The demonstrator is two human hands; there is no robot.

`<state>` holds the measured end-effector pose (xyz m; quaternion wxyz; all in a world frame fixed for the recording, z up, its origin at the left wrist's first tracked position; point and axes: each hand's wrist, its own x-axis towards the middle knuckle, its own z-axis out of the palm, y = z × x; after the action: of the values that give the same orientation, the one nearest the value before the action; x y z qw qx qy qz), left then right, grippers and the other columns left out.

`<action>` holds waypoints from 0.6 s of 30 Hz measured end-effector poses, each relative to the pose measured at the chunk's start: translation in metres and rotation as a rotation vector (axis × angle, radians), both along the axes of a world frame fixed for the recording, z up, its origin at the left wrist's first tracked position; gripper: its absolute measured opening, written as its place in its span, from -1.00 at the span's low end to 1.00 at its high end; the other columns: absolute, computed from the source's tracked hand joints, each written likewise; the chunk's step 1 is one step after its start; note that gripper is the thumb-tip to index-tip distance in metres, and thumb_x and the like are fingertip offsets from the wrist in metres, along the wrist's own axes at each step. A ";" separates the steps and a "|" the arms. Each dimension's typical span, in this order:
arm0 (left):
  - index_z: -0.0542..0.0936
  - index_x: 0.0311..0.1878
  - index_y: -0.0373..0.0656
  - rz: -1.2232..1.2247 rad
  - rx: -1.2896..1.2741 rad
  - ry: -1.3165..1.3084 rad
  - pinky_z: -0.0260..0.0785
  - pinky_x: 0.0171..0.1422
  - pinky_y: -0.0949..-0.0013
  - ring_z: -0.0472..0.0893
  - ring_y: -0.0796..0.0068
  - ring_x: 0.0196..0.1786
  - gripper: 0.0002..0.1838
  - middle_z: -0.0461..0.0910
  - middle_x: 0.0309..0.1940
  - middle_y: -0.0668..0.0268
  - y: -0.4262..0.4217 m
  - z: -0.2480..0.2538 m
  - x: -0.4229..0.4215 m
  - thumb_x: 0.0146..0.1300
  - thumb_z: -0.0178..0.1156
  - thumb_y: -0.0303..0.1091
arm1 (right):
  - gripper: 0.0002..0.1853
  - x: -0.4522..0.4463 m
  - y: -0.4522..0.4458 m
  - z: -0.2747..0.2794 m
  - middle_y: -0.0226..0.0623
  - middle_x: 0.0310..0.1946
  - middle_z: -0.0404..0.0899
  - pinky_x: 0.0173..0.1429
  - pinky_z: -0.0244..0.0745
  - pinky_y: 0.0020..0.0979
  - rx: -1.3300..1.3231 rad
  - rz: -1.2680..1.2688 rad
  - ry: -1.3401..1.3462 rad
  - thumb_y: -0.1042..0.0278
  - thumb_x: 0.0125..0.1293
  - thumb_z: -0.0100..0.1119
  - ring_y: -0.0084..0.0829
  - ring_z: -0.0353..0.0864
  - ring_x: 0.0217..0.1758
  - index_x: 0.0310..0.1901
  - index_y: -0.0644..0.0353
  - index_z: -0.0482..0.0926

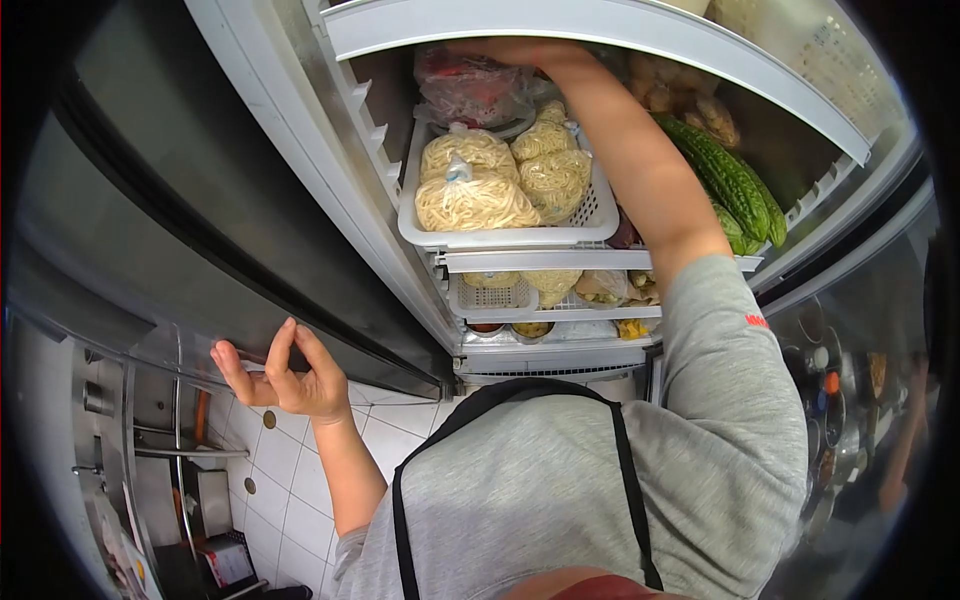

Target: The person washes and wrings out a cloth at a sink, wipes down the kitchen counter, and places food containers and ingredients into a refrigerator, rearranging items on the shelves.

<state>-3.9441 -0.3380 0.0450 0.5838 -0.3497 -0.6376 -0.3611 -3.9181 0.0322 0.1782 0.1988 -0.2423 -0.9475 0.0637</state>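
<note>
My left hand [290, 375] is raised beside the dark fridge door, open, with its fingers apart and nothing in them. The right arm reaches deep into the open fridge. Only the back part of my right hand [500, 48] shows, at the top of a clear plastic bag with something red in it [475, 90]; its fingers are hidden. Below that bag, a white basket [510, 238] holds several bags of pale noodles [475, 200]. Long green bumpy gourds [735, 185] lie on the same shelf to the right.
The fridge door [190, 230] stands open on the left. A shelf edge [590, 30] crosses above the right arm. Lower shelves hold a smaller basket [490, 298], more bags and metal bowls [532, 330]. White floor tiles [300, 500] and a metal rack show lower left.
</note>
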 end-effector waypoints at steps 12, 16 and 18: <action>0.55 -0.32 -0.13 -0.158 0.044 -0.006 -0.10 0.40 0.03 0.04 0.16 0.36 -0.89 0.10 0.18 0.17 -0.003 -0.007 -0.003 0.08 0.14 -0.55 | -0.55 0.285 0.019 -0.058 -0.16 0.03 0.46 0.19 0.27 -0.35 -0.229 -0.144 0.334 0.12 0.16 0.17 -0.27 0.43 0.12 0.06 0.13 0.46; 0.56 -0.32 -0.17 -0.241 0.055 0.004 -0.07 0.40 0.07 0.02 0.16 0.36 -0.87 0.09 0.20 0.15 -0.003 -0.007 -0.004 0.06 0.13 -0.59 | -0.37 0.335 0.126 -0.127 -0.06 0.05 0.42 0.20 0.27 -0.22 0.047 -0.609 0.066 -0.14 0.05 0.17 -0.12 0.40 0.13 0.13 -0.03 0.37; 0.56 -0.32 -0.19 -0.246 0.051 0.010 -0.05 0.39 0.09 0.04 0.16 0.36 -0.88 0.10 0.20 0.15 -0.002 -0.004 -0.001 0.06 0.12 -0.60 | -0.34 0.326 0.110 -0.128 -0.09 0.04 0.41 0.18 0.28 -0.12 0.128 -0.645 0.076 -0.18 0.01 0.18 -0.14 0.38 0.13 0.16 -0.13 0.33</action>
<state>-3.9452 -0.3404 0.0407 0.5470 -0.4118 -0.5778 -0.4443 -3.5918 0.1418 0.0499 0.2588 -0.5141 -0.8160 -0.0532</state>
